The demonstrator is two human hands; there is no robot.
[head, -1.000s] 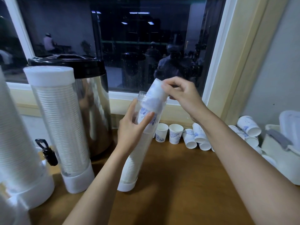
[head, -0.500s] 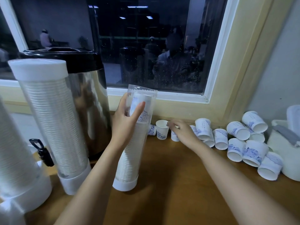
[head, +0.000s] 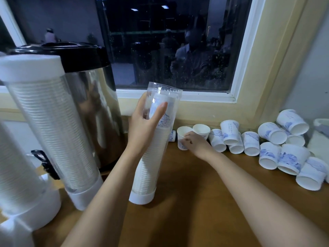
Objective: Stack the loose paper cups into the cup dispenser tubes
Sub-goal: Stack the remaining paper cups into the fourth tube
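The left hand (head: 145, 126) gripped the open dispenser tube (head: 151, 175) just below its mouth, thumb in front and fingers wrapped round the far side. The clear tube stood on its white base on the desk (head: 195, 207), its long axis close to upright but tilted, the open top leaning away and to the right toward the window (head: 169, 41). A nested stack of cups filled most of it, and the topmost cup (head: 164, 107), printed in blue, sat just under the rim with its base up.

The right hand (head: 195, 143) reached to the back of the desk with its fingers curled round the side of a loose cup (head: 184, 131) that stood upright, mouth up. A second upright cup (head: 201, 130) stood just beside it. Further right, the other loose cups (head: 284, 157) lay in a heap along the wall, most on their sides with mouths toward the camera.

To the left of the held tube stood a capped tube (head: 53, 122) packed with cups, with a steel urn (head: 92, 86) behind it.
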